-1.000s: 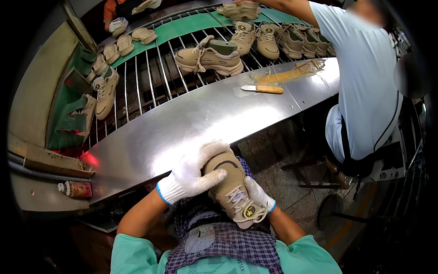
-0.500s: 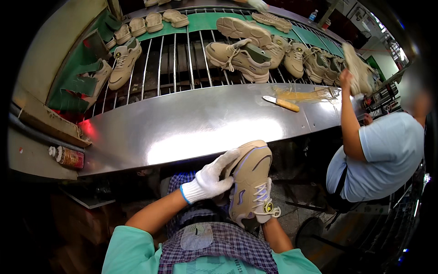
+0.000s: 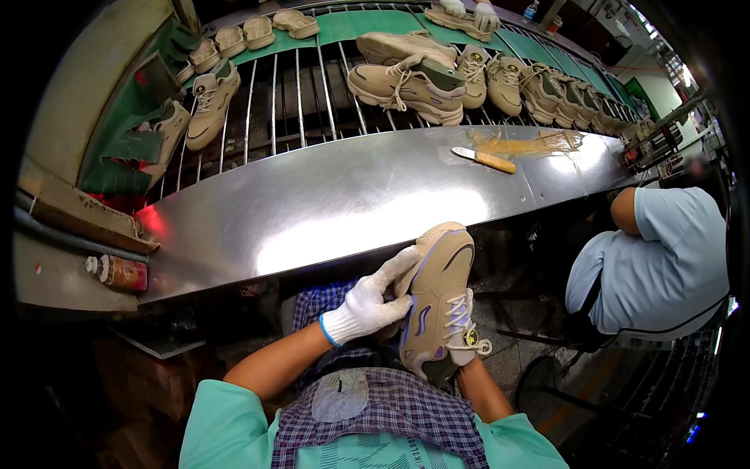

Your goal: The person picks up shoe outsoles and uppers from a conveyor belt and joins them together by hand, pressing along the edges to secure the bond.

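Observation:
A beige sneaker with lilac trim, pale laces and a round dark badge is held in front of me, toe up and away from me. My left hand, in a white knit glove with a blue cuff edge, grips its left side; the index finger reaches along the sole edge near the toe and the thumb presses the side. At the right, my right hand supports it from behind near the heel and tongue. Most of that hand's fingers are hidden by the shoe.
A metal ledge borders the roller rack. On the ledge lies a knife with a wooden handle. Several sneakers and soles stand on the rack. A small bottle lies left. A co-worker sits at right.
My hands and the sneaker have shifted slightly up and right in view. The co-worker's raised arm and shoe have dropped from sight. Across the rack, another person's gloved hands now touch a sole.

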A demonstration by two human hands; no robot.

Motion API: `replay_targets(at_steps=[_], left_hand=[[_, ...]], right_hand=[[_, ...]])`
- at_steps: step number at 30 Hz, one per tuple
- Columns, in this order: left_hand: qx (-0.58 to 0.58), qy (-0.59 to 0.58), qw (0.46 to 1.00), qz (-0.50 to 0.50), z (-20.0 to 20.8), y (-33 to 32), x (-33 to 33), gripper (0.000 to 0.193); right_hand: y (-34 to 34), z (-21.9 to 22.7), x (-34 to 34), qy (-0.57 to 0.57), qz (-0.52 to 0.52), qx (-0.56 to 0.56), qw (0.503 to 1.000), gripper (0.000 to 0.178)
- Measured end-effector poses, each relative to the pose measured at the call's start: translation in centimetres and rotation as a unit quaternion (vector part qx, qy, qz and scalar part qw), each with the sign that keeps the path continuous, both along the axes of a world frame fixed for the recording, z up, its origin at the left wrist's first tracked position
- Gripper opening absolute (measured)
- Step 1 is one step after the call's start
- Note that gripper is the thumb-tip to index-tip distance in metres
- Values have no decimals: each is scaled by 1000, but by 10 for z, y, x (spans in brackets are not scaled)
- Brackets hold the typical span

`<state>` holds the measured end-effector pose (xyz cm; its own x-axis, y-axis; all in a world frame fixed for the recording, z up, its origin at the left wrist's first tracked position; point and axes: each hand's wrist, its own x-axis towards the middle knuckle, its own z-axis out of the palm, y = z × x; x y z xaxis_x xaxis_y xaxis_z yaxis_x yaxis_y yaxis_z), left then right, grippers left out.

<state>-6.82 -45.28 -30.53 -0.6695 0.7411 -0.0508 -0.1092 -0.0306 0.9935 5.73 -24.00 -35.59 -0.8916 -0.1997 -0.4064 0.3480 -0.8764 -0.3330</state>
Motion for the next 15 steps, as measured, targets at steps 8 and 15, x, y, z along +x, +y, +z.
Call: replay_targets(at_steps=[8,15], left_hand=[[93,-5,995,20,-36,7,23,77],[45,233,969,70,-31,-1,41,62]], right_hand=[[-7,2,3,-3,-2,9,1000,82],[-3,-1,-4,9,-12,4,1000,80]])
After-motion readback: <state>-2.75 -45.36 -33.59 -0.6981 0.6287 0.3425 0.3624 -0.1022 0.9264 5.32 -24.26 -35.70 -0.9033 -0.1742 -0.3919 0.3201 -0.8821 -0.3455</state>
